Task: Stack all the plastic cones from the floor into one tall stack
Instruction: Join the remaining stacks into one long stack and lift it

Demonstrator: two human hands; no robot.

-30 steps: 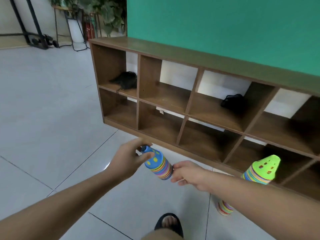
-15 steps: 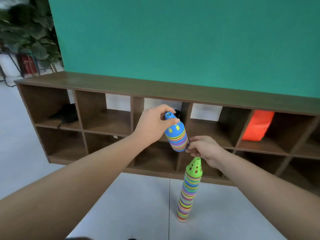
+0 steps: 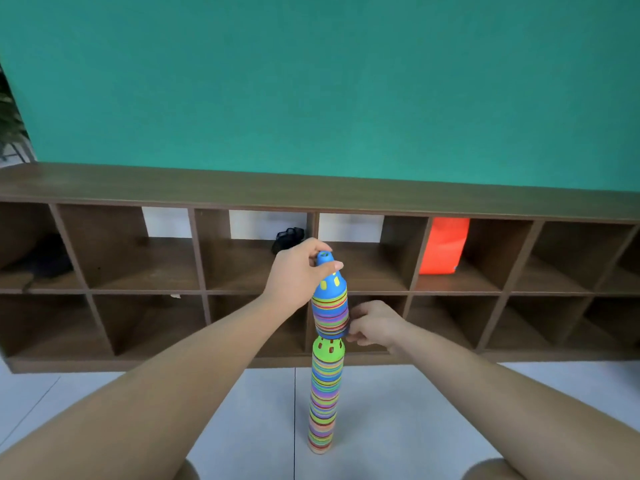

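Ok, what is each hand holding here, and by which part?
Both hold the blue-topped cone stack: the left hand pinches its narrow tip, the right hand grips its lower rim.

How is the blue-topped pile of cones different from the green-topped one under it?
The blue-topped pile is short; the green-topped pile is much taller. The blue-topped pile is held up, the left hand gripping its tip and the right hand pinching its lower rim, while the green-topped pile stands free on the floor. Both are upright, with many-coloured striped rims and holes near the tip.
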